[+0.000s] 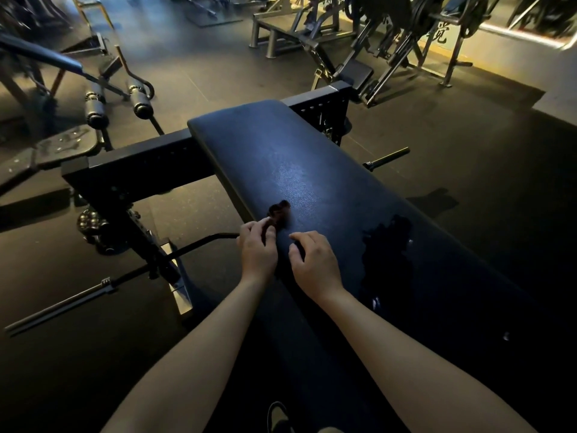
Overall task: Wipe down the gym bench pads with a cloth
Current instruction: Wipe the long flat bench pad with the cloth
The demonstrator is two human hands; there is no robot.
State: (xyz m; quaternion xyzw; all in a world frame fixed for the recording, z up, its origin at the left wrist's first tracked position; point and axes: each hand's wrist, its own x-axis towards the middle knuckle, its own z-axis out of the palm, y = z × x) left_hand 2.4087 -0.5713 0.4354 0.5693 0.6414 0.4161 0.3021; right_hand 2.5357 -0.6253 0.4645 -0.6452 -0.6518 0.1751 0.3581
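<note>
A long black padded gym bench pad (pixel 312 170) runs from the near right to the middle of the view. A small dark bunched cloth (pixel 278 212) lies on the pad near its left edge. My left hand (pixel 259 250) pinches the near end of the cloth with fingers and thumb. My right hand (pixel 315 265) sits just right of it on the pad, fingers curled down. It is too dark to tell whether that hand holds any part of the cloth. An irregular dark patch (pixel 387 245) shows on the pad to the right of my hands.
The bench's black steel frame (pixel 137 164) crosses under the pad's far end. A bar (pixel 59 307) sticks out low on the left and a peg (pixel 387 157) on the right. Roller pads (pixel 140 104) and other machines (pixel 406 42) stand beyond on the dark rubber floor.
</note>
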